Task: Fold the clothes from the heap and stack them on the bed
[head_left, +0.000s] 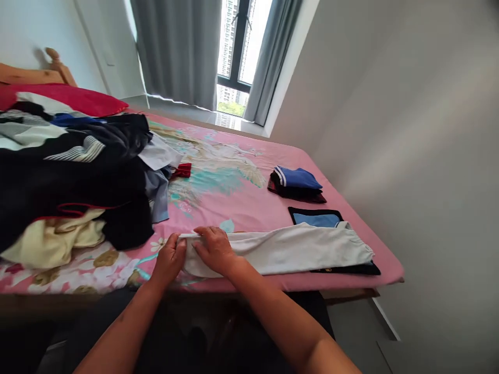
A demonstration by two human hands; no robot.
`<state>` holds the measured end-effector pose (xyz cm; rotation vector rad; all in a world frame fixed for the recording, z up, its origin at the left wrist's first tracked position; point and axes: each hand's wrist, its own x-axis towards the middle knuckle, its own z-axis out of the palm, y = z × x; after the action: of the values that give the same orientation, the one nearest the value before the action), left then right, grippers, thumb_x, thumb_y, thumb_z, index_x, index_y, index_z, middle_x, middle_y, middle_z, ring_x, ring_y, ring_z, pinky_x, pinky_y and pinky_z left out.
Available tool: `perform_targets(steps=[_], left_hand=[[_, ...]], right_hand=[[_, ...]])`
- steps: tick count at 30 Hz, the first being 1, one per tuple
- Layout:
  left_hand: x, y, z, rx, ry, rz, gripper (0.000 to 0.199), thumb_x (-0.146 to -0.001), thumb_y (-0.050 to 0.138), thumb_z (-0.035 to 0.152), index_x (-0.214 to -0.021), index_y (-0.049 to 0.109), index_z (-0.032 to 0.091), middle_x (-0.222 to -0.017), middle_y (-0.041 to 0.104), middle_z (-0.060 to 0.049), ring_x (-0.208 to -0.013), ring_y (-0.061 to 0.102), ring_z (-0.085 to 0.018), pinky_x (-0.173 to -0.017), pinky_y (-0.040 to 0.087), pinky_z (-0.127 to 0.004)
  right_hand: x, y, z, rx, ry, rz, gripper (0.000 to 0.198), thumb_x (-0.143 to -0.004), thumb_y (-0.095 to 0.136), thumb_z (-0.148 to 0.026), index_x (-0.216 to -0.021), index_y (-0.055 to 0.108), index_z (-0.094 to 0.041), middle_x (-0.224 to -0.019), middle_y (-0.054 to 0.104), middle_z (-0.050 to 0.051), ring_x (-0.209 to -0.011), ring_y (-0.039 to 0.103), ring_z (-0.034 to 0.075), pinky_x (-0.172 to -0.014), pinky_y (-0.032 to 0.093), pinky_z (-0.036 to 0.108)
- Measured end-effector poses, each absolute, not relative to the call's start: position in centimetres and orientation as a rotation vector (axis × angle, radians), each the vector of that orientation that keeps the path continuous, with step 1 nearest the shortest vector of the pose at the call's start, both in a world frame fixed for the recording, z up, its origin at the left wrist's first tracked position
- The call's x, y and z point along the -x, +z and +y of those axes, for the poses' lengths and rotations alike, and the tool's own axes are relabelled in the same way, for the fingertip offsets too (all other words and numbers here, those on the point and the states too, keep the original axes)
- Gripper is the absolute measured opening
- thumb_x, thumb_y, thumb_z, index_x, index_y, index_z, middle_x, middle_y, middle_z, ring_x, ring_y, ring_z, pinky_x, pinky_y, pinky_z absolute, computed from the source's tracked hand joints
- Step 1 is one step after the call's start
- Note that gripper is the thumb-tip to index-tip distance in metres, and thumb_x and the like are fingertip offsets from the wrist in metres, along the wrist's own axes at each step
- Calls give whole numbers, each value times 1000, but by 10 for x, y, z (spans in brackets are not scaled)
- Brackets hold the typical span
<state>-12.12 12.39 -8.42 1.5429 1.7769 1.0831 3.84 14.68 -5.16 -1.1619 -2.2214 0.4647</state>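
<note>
A pair of white trousers lies folded into a long strip along the bed's near edge, its gathered elastic end at the right. At the strip's left end, my left hand is closed on the cloth, thumb on top. Just right of it my right hand grips the upper edge of the same trousers, fingers over the edge and thumb on the near side. Under the trousers' right part shows a folded black and light-blue garment; most of it is covered.
A large heap of mixed clothes covers the bed's left side, with a cream cloth at its near edge. Farther back on the right sits a small folded stack, blue on top. The pink floral bedsheet lies between; a wall borders the right.
</note>
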Motion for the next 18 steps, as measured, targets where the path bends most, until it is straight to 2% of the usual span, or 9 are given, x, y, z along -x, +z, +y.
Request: perform_targets(steps=[5, 8, 13, 18], left_hand=[[125, -85, 129, -1547, 895, 2091, 27, -85, 34, 43, -78, 47, 22, -65, 53, 0, -64, 52, -19, -58, 34, -26], [130, -89, 133, -1557, 812, 2117, 28, -84, 34, 45, -78, 49, 22, -68, 57, -3, -64, 53, -20, -58, 35, -27], [131, -96, 138, -1594, 790, 2141, 28, -81, 37, 46, -71, 48, 22, -64, 57, -3, -63, 53, -21, -56, 35, -27], [129, -100, 140, -1566, 828, 2113, 28, -81, 37, 45, -72, 48, 22, -64, 56, -1, -62, 53, -20, -57, 37, -27]], right_hand=[[-134, -72, 157, 1399, 289, -2069, 21, -89, 47, -24, -106, 60, -22, -108, 63, 3, -104, 52, 17, -96, 35, 31], [-221, -75, 178, 1730, 139, -2007, 27, -90, 40, -20, -108, 60, -18, -111, 62, 6, -107, 51, 17, -98, 33, 29], [-343, -67, 216, 1987, 98, -1965, 36, -83, 34, -7, -106, 61, -13, -111, 61, 11, -109, 50, 21, -99, 30, 33], [-394, -69, 240, 2126, 204, -2130, 44, -74, 38, 0, -106, 64, -17, -105, 61, 10, -101, 52, 20, -90, 36, 29]])
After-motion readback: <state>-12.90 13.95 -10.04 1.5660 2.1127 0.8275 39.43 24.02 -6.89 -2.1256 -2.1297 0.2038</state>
